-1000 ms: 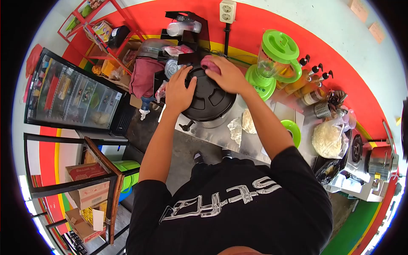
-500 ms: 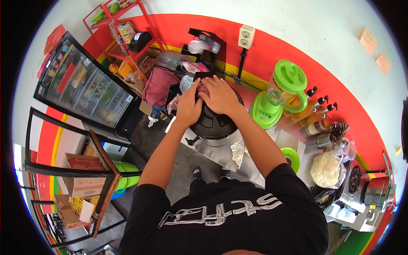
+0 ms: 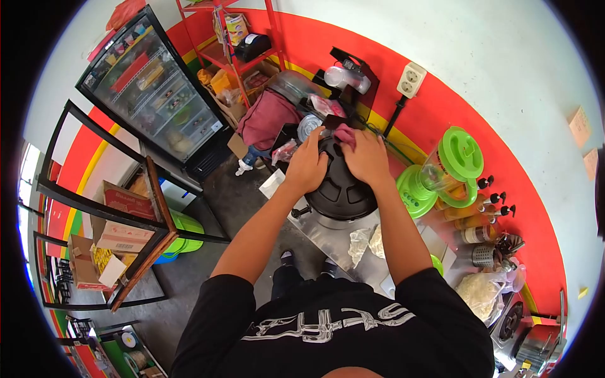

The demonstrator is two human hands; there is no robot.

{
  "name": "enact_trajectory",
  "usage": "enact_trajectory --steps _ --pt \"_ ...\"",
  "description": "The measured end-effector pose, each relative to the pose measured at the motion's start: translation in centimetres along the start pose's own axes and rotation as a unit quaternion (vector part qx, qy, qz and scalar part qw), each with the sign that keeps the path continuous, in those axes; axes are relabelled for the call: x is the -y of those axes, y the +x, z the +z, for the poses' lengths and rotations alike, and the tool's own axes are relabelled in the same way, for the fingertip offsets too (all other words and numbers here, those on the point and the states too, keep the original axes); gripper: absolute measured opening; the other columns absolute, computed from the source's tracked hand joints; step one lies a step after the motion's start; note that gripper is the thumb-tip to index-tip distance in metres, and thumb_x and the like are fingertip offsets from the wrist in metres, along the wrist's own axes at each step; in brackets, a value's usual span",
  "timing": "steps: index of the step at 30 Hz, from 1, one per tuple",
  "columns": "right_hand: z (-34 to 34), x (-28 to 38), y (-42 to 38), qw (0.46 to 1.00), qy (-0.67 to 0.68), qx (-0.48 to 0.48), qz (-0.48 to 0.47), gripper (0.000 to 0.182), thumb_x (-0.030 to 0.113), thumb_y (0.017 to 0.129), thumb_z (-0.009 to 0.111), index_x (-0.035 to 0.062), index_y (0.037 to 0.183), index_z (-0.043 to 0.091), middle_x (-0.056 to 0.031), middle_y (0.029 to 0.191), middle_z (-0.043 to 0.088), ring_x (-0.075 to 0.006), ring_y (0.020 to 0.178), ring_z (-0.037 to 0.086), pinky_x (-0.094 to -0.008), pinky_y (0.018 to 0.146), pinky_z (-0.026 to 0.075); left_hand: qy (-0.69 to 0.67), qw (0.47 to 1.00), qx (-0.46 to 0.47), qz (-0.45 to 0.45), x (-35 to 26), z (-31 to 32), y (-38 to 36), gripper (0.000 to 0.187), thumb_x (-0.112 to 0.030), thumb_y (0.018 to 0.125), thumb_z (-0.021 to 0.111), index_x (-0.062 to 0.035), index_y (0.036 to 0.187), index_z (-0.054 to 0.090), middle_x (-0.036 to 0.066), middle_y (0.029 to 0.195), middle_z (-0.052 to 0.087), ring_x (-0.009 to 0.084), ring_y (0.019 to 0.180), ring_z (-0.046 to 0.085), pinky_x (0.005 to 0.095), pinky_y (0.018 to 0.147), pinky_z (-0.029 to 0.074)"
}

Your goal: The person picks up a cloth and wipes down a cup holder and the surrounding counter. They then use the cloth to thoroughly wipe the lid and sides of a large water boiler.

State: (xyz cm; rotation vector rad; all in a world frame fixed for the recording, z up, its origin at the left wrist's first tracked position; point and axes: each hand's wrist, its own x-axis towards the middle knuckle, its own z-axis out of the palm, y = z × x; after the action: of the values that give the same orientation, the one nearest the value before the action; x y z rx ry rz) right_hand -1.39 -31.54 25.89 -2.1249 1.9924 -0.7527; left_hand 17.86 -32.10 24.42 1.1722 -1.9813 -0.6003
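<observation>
A round black lid [image 3: 340, 192] covers a metal container [image 3: 334, 222] with a small black tap [image 3: 300, 212] at its front left. My left hand [image 3: 307, 165] rests on the lid's left side, fingers stretched forward and thumb apart. On the far right part of the lid, my right hand [image 3: 367, 159] has its fingers closed on a maroon cloth [image 3: 345, 135]. Part of the cloth is hidden under those fingers. Just beyond my left hand is a clear round plastic piece [image 3: 309, 126].
A green blender [image 3: 435, 173] stands right of the lid, with pump bottles [image 3: 469, 211] past it. White crumpled plastic [image 3: 360, 244] lies on the metal counter [image 3: 324, 242]. At the left are a maroon bag [image 3: 268, 120], a glass-door fridge [image 3: 157, 94] and a wooden table with boxes [image 3: 129, 214].
The view has turned, shifting the scene. Both hands were together over the cloth at the lid's far edge; now they are apart, with only my right hand on the cloth.
</observation>
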Motion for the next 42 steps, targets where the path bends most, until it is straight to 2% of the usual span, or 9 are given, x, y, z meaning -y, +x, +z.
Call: enact_trajectory --steps 8,11,20,22,23,25,32,37,42 --pt "1.3 2.9 2.3 0.98 0.051 0.117 -0.151 0.047 0.042 0.101 0.058 0.0081 0.133 0.067 -0.0169 0.133 0.067 -0.038 0.125 0.062 -0.051 0.115 0.043 0.008 0.999 -0.049 0.023 0.5 -0.3 -0.3 0.059 -0.003 0.095 0.051 -0.0016 0.153 0.037 0.032 0.143 0.051 0.052 0.132 0.051 0.0523 0.112 0.042" --pt "1.3 0.7 -0.1 0.973 0.084 -0.006 -0.213 0.043 0.033 0.102 0.058 0.0064 0.136 0.065 -0.018 0.134 0.066 -0.0392 0.127 0.061 -0.0512 0.115 0.043 0.022 0.998 -0.048 0.036 0.6 0.4 -0.2 0.058 -0.003 0.096 0.053 -0.0022 0.152 0.038 0.031 0.141 0.052 0.0517 0.13 0.052 0.0526 0.111 0.043" --pt "-1.4 -3.1 -5.8 0.98 0.129 -0.144 0.049 0.035 0.014 0.099 0.059 0.0008 0.131 0.064 -0.0213 0.136 0.062 -0.0419 0.125 0.061 -0.0498 0.106 0.049 0.025 0.999 -0.02 0.013 0.9 0.8 -0.2 0.048 -0.007 0.1 0.055 -0.0048 0.147 0.047 0.026 0.13 0.059 0.0485 0.121 0.057 0.0527 0.104 0.046" --pt "-1.6 -3.9 -3.7 0.987 -0.046 -0.132 0.08 0.034 0.024 0.098 0.062 0.001 0.122 0.069 -0.0211 0.129 0.066 -0.0414 0.119 0.064 -0.0489 0.1 0.052 0.029 0.999 -0.016 0.031 1.3 0.9 0.3 0.048 -0.008 0.1 0.055 -0.005 0.148 0.047 0.026 0.13 0.059 0.0484 0.121 0.057 0.0527 0.104 0.046" --pt "-1.9 -4.1 -2.3 0.986 -0.05 -0.138 0.083 0.034 0.024 0.098 0.062 0.001 0.122 0.069 -0.0211 0.129 0.066 -0.0414 0.119 0.064 -0.0489 0.1 0.052 0.037 0.999 -0.016 0.028 1.5 1.0 0.3 0.049 -0.009 0.1 0.056 -0.0048 0.148 0.047 0.026 0.129 0.059 0.0482 0.121 0.057 0.0527 0.104 0.046" --pt "-1.9 -2.9 0.4 0.994 -0.037 0.051 0.085 0.045 0.041 0.098 0.062 0.0041 0.121 0.073 -0.0157 0.127 0.069 -0.0392 0.117 0.065 -0.0535 0.096 0.054 0.044 0.999 -0.019 0.023 1.2 1.0 0.4 0.049 -0.01 0.1 0.056 -0.0047 0.148 0.047 0.025 0.129 0.059 0.0481 0.12 0.057 0.0528 0.104 0.046" --pt "0.4 2.6 2.6 0.993 -0.01 0.083 -0.082 0.051 0.052 0.1 0.059 0.0061 0.114 0.076 -0.0116 0.122 0.073 -0.0333 0.12 0.066 -0.0499 0.098 0.054 0.05 0.998 -0.025 -0.02 0.5 0.8 0.2 0.06 -0.017 0.102 0.055 -0.008 0.158 0.037 0.025 0.142 0.054 0.0488 0.124 0.056 0.0544 0.104 0.047" --pt "2.1 0.9 0.6 0.98 0.033 -0.045 -0.193 0.037 0.036 0.104 0.057 0.0091 0.124 0.073 -0.0081 0.134 0.07 -0.0312 0.132 0.059 -0.0527 0.11 0.044 0.072 0.996 -0.019 -0.057 -0.3 0.4 -0.1 0.061 -0.024 0.104 0.058 -0.0149 0.161 0.036 0.022 0.136 0.054 0.0466 0.127 0.055 0.0537 0.104 0.048" --pt "-0.1 -1.2 -3.3 0.989 0.038 -0.117 -0.087 0.036 0.033 0.092 0.068 0.0054 0.115 0.074 -0.0124 0.137 0.063 -0.0342 0.133 0.054 -0.0535 0.107 0.044 0.072 0.994 -0.03 -0.074 -0.7 0.6 0.0 0.054 -0.026 0.104 0.06 -0.0165 0.155 0.045 0.019 0.127 0.059 0.0431 0.125 0.057 0.0516 0.104 0.048"
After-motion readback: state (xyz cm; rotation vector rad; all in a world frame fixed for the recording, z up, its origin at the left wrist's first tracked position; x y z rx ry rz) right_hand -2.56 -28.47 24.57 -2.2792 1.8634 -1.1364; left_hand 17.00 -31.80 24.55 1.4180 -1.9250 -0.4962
